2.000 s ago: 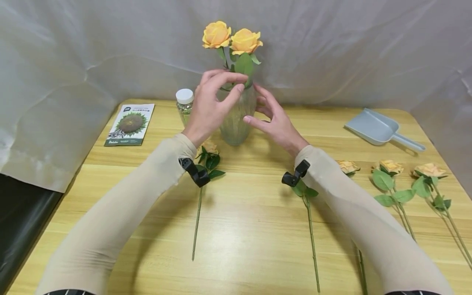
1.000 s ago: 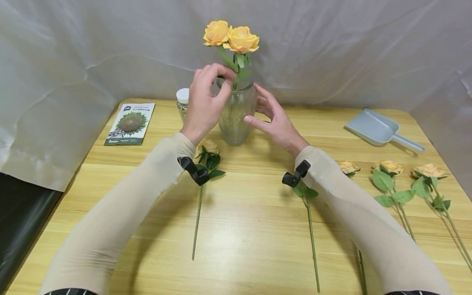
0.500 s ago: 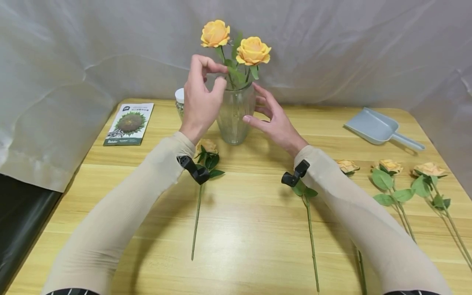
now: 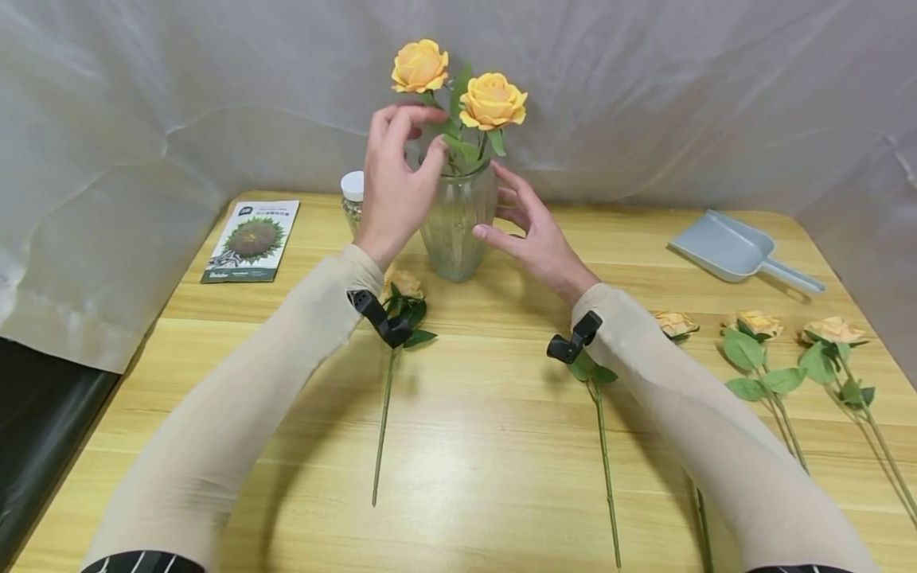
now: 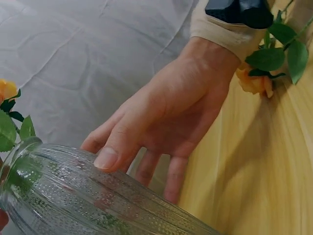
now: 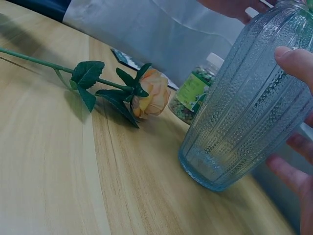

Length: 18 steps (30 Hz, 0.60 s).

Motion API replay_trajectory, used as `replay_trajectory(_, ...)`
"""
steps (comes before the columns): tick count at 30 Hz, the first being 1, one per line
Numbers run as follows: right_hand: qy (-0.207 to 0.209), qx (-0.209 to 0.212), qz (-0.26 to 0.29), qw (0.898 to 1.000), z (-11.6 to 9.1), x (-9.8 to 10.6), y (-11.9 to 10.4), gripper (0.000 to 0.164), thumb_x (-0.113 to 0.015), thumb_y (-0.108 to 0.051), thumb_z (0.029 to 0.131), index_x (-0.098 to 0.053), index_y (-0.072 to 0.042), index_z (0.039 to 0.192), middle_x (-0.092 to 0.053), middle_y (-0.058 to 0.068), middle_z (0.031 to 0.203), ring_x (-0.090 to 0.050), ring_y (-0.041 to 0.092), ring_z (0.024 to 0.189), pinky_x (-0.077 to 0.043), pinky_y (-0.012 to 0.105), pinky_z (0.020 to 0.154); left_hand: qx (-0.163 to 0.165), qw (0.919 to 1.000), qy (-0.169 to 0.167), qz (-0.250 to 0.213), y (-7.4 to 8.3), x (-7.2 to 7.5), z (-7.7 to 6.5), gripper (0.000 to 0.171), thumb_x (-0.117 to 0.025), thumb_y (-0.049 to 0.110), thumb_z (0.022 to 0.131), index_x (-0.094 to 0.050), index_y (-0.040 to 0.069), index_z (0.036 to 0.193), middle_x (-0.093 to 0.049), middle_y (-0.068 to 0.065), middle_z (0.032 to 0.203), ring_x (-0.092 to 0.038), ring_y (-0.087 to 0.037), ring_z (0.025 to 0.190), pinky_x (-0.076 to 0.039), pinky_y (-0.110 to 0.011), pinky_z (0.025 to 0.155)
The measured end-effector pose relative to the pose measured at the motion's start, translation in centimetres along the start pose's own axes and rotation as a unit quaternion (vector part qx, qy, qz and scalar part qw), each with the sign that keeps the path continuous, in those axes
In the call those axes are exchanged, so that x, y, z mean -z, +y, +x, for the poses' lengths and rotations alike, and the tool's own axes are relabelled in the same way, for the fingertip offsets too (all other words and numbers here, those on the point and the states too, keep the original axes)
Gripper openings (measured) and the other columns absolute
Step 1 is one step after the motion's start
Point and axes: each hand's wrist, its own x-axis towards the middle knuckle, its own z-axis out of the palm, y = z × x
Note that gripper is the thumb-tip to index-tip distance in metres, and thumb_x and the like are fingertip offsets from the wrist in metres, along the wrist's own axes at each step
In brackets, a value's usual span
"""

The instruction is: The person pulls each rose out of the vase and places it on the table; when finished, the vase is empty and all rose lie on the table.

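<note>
A clear ribbed glass vase (image 4: 458, 231) stands upright at the back middle of the table. Two yellow roses, a left one (image 4: 419, 66) and a right one (image 4: 493, 101), rise from its mouth. My left hand (image 4: 401, 179) is at the vase's left side by the leaves, thumb and fingers apart. In the left wrist view, its thumb (image 5: 108, 157) lies at the glass; whether it touches I cannot tell. My right hand (image 4: 540, 239) holds the vase from the right, thumb in front and fingers around the side, as the right wrist view also shows.
One rose (image 4: 403, 285) lies in front of the vase, and several more (image 4: 761, 324) lie at the right. A white-capped bottle of granules (image 6: 193, 93) stands behind my left hand. A sunflower seed packet (image 4: 252, 241) lies left, a grey dustpan (image 4: 725, 245) right.
The right rose has shifted rightward and down, away from the left one. My left hand has released the stem, moved slightly left and spread its fingers. My right hand stays on the vase.
</note>
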Motion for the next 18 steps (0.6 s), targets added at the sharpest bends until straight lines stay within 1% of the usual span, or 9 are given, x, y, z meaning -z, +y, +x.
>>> replay_trajectory(4, 0.000, 0.004, 0.003, 1.000, 0.0, -0.1, 0.0, 0.086, -0.079, -0.027, 0.101, -0.030, -0.044, 0.170, -0.043, 0.009, 0.169, -0.052, 0.030, 0.149, -0.050, 0.055, 0.123, 0.012, 0.9998, -0.018, 0.002, -0.1, 0.0, 0.6, 0.032, -0.063, 0.019, 0.110, -0.070, 0.018, 0.141, -0.062, -0.002, 0.146, -0.057, -0.019, 0.135, -0.047, -0.026, 0.113)
replay_trajectory(7, 0.000, 0.003, 0.005, 1.000, 0.0, -0.1, 0.0, 0.086, -0.079, -0.027, 0.101, -0.030, -0.044, 0.170, -0.044, 0.009, 0.168, -0.052, 0.030, 0.149, -0.051, 0.055, 0.122, 0.022, 0.9993, -0.031, -0.002, -0.2, -0.1, 0.9, 0.033, -0.061, 0.022, 0.111, -0.069, 0.022, 0.144, -0.068, 0.004, 0.144, -0.058, -0.013, 0.136, -0.047, -0.026, 0.111)
replay_trajectory(9, 0.000, 0.001, 0.007, 1.000, 0.0, -0.1, 0.0, 0.086, -0.079, -0.027, 0.101, -0.030, -0.045, 0.170, -0.043, 0.009, 0.168, -0.052, 0.030, 0.149, -0.051, 0.055, 0.122, 0.027, 0.9990, -0.034, -0.009, -0.2, -0.1, 0.9, 0.034, -0.061, 0.022, 0.111, -0.068, 0.022, 0.144, -0.070, 0.006, 0.143, -0.058, -0.010, 0.134, -0.047, -0.026, 0.113)
replay_trajectory(14, -0.003, -0.003, 0.009, 1.000, 0.1, -0.2, 0.1, 0.085, -0.079, -0.028, 0.101, -0.030, -0.046, 0.169, -0.044, 0.008, 0.168, -0.052, 0.029, 0.149, -0.051, 0.055, 0.122, 0.020, 0.9993, -0.023, -0.024, -0.1, 0.2, 1.2, 0.033, -0.064, 0.017, 0.110, -0.070, 0.019, 0.142, -0.072, 0.003, 0.141, -0.060, -0.012, 0.130, -0.050, -0.026, 0.114)
replay_trajectory(18, -0.003, -0.002, 0.012, 1.000, 0.2, -0.2, 0.1, 0.086, -0.079, -0.027, 0.101, -0.031, -0.045, 0.169, -0.044, 0.008, 0.168, -0.052, 0.029, 0.149, -0.051, 0.055, 0.123, 0.008, 0.9977, -0.008, -0.066, 0.5, 0.9, 1.9, 0.034, -0.066, 0.009, 0.108, -0.069, 0.013, 0.142, -0.072, -0.001, 0.142, -0.066, -0.015, 0.126, -0.056, -0.026, 0.110)
